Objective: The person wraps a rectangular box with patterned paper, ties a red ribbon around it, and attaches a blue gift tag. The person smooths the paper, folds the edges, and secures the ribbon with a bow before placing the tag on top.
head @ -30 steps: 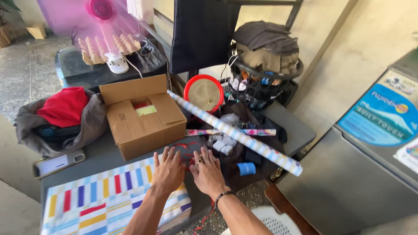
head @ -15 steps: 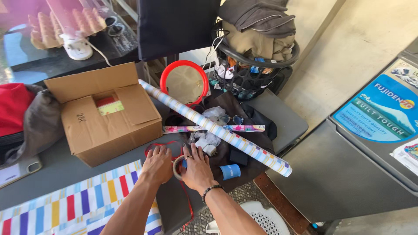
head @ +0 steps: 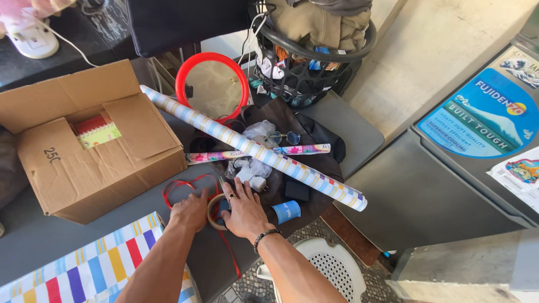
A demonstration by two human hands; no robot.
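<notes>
My left hand and my right hand rest side by side on the grey table, both touching a roll of tape that lies between them on a loop of red ribbon. My right hand, with a ring and a dark bracelet, covers part of the roll. Just right of it stands a small blue tube. A striped sheet of wrapping paper lies at the near left. A long striped paper roll crosses the table beyond my hands.
An open cardboard box sits at the left. Behind are a red round mirror, eyeglasses, a thin patterned roll, a black basket of clothes. A metal appliance stands right, a white plastic chair below.
My view tilted down and leftward over the table. My hands left the striped paper, reached forward, and came to rest on the tape roll and red ribbon.
</notes>
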